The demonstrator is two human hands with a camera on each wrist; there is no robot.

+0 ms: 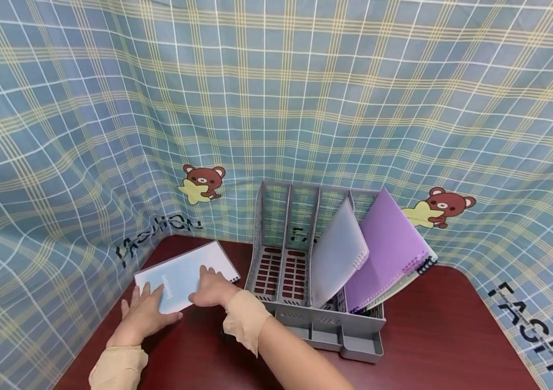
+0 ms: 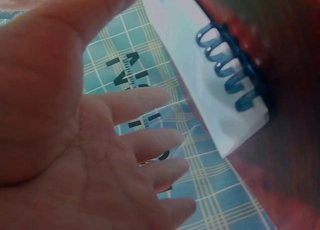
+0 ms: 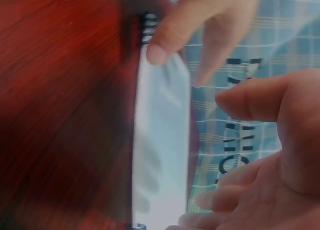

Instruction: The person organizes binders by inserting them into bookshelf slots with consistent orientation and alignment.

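A spiral notebook (image 1: pixel 183 281) with a pale blue and white cover lies on the table at the left. My left hand (image 1: pixel 142 317) is at its near left corner, fingers spread and thumb reaching along the near edge. Over the right part of the cover is my right hand (image 1: pixel 214 290), its fingers extended. In the left wrist view, dark binding rings show on the notebook (image 2: pixel 200 75), beside the straight fingers of the left hand (image 2: pixel 110 125). The right wrist view has the left thumb over one end of the notebook (image 3: pixel 162 135) and the right hand (image 3: pixel 260 165) with fingers loosely extended.
A grey desk file rack (image 1: pixel 300 311) with upright slots stands right of the hands, small trays (image 1: pixel 361 346) at its front. A translucent notebook (image 1: pixel 337 254) and a purple notebook (image 1: pixel 385 249) lean in its right slots. Checked cloth (image 1: pixel 276 108) surrounds the dark red table (image 1: pixel 427 330).
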